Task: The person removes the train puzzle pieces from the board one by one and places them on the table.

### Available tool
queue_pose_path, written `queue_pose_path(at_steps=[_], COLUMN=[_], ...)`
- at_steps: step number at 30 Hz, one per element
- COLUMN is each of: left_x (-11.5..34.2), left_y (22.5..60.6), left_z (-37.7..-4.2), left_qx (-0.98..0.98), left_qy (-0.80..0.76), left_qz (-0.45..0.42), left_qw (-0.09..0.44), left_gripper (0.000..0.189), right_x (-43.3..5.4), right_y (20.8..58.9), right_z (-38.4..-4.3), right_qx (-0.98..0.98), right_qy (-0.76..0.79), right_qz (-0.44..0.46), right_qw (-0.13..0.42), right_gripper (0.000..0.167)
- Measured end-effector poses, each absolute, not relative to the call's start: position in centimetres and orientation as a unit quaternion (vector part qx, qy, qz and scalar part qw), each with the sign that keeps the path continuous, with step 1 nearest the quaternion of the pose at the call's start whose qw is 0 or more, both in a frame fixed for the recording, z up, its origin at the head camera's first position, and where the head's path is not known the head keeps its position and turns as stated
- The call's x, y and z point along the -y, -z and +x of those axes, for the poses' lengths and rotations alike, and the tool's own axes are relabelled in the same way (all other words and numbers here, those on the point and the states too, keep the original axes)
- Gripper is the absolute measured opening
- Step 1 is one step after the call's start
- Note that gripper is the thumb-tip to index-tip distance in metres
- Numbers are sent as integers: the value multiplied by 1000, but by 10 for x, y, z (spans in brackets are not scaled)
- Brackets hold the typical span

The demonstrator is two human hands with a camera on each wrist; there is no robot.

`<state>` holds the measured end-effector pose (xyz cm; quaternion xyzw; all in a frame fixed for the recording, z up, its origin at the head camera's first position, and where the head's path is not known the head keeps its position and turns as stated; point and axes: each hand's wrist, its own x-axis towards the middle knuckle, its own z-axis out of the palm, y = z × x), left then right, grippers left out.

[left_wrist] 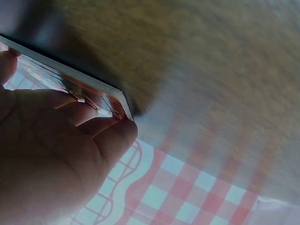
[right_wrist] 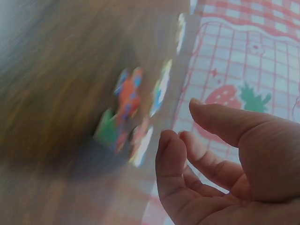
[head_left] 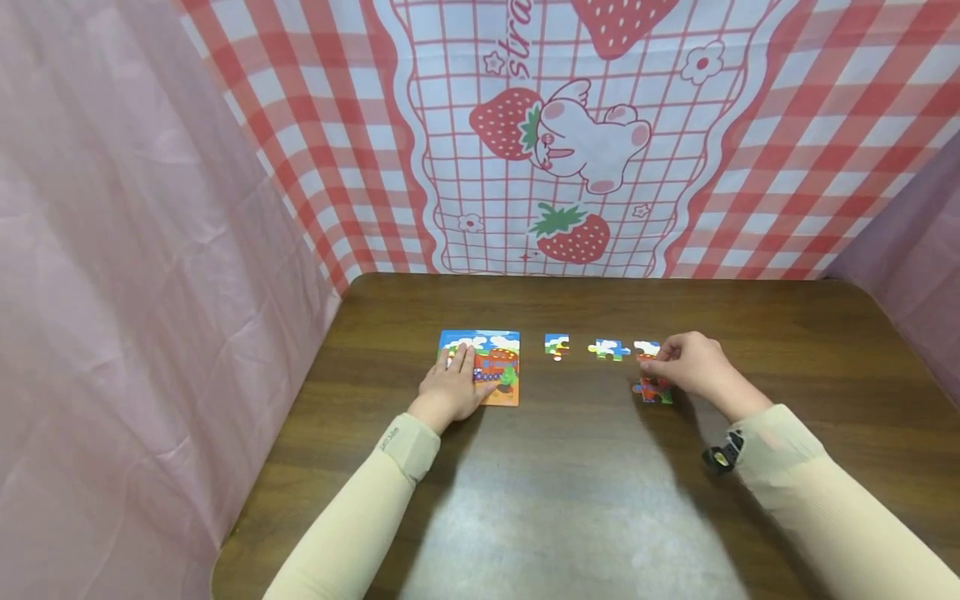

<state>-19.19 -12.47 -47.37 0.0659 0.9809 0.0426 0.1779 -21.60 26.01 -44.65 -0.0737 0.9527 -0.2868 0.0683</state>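
Observation:
My left hand [head_left: 450,387] rests on a square picture puzzle [head_left: 504,342] with clouds, an orange building and a small tree. Its fingers lie across the left part of the picture and hide it. The puzzle's edge [left_wrist: 79,74] shows beside the fingers in the left wrist view. My right hand [head_left: 693,365] hovers by two loose jigsaw pieces: a cloud piece [head_left: 647,346] and an orange and green piece [head_left: 655,392]. In the right wrist view the thumb and bent fingers stand apart with nothing between them, and the orange and green piece [right_wrist: 127,98] lies blurred beyond.
Two more jigsaw pieces lie between the hands: a blue, green and yellow piece [head_left: 556,344] and a sky piece [head_left: 609,349]. All rest on a brown wooden table [head_left: 570,492]. A strawberry-print cloth [head_left: 540,167] hangs behind it, and a pink curtain [head_left: 150,275] on the left.

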Motion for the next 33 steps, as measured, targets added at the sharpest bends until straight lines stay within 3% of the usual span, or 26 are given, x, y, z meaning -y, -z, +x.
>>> queue_pose_path(at_steps=[13,22,33], left_x=[135,147,143], left_y=[472,475,473], left_z=[-192,-187,-189], left_qx=[-980,-977,-976], left_qy=[-75,-83,-78], left_qz=[65,50,52], left_qw=[174,191,198], left_gripper=[92,87,87], right_x=[-172,-91,-33], right_y=[437,452,464], right_z=[-235,-248,-265], right_qx=[-931,-911,-912], right_qy=[323,318,282], right_qz=[-162,-239,-272], right_qw=[44,108,119], right_gripper=[21,14,36])
